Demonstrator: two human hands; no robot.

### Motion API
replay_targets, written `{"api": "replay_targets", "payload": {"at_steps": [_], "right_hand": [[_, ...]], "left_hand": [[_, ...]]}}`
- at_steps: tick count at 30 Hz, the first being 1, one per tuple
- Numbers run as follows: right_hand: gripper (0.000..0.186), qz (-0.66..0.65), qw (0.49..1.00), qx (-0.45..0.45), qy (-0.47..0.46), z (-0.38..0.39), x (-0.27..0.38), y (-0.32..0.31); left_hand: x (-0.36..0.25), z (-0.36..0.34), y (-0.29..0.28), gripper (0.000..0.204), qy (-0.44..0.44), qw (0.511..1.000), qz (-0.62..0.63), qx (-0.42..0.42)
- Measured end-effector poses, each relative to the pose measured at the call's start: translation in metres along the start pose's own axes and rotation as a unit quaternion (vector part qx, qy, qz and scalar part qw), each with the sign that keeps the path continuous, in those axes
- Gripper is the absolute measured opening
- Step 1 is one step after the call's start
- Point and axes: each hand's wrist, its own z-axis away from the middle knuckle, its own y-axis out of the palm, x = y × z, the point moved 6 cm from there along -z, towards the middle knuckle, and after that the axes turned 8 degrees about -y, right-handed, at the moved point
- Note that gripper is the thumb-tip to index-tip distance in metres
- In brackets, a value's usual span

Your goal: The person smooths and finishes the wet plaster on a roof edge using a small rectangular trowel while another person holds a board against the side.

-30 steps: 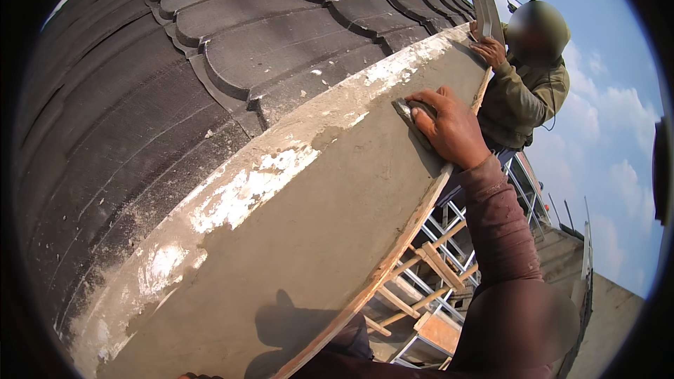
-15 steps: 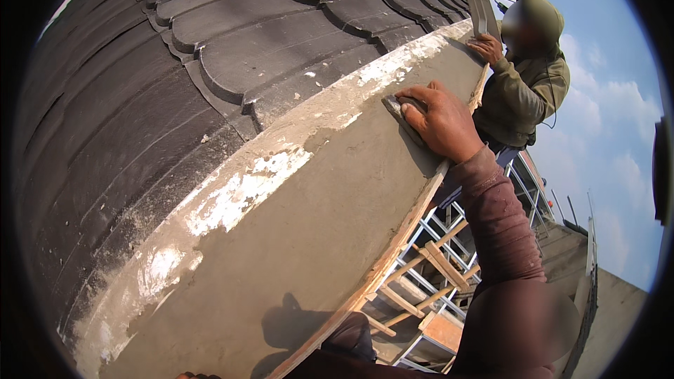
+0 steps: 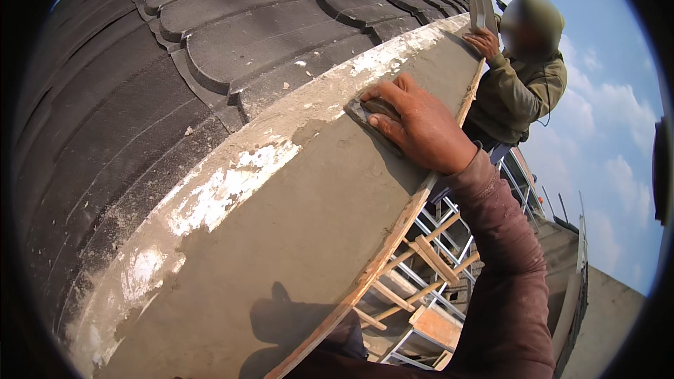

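My right hand (image 3: 425,126) reaches in from the lower right, its fingers wrapped round a grey plastering float (image 3: 357,112). The float lies tilted against a band of smooth grey mortar (image 3: 281,231), close to the band's upper edge. Rough white patches (image 3: 210,193) show along the strip between the mortar and the roof. A wooden batten (image 3: 379,260) borders the mortar on its lower side, beneath my right wrist. My left hand is out of the picture.
Dark roof tiles (image 3: 267,35) slope away at the left. A co-worker (image 3: 523,91) in an olive hooded top stands at the far right, holding up a flat long-bladed trowel (image 3: 479,0). Metal and timber scaffolding (image 3: 435,260) drops away below the batten.
My right hand has moved the float leftward across the mortar, toward its upper edge. The view has shifted slightly. Fingertips at the bottom edge have gone out of sight.
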Motion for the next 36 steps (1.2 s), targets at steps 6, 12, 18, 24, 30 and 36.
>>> {"api": "replay_targets", "payload": {"at_steps": [6, 12, 18, 24, 30, 36], "right_hand": [[0.041, -0.059, 0.994, 0.076, -0.056, 0.012, 0.046, 0.005], [0.038, 0.023, 1.000, 0.000, 0.004, 0.016, 0.003, -0.006], [0.042, -0.087, 0.991, 0.054, -0.083, 0.022, 0.055, -0.004], [0.040, 0.018, 0.999, 0.028, 0.022, 0.036, 0.005, -0.010], [0.015, -0.150, 0.973, -0.012, -0.174, 0.025, 0.156, 0.022], [0.031, 0.001, 1.000, -0.020, 0.011, 0.027, -0.013, -0.011]], "left_hand": [[0.000, 0.004, 0.000, 0.028, -0.023, 1.000, -0.019, -0.002], [0.002, 0.007, 0.006, 0.027, -0.022, 0.998, -0.057, 0.033], [0.005, 0.016, 0.006, 0.030, -0.016, 0.997, -0.076, -0.007], [0.005, 0.010, 0.006, 0.032, -0.023, 0.999, -0.041, 0.026], [0.003, 0.012, 0.004, 0.029, -0.010, 0.999, -0.033, 0.019], [0.002, 0.009, 0.002, 0.026, -0.042, 0.999, -0.007, 0.031]]}}
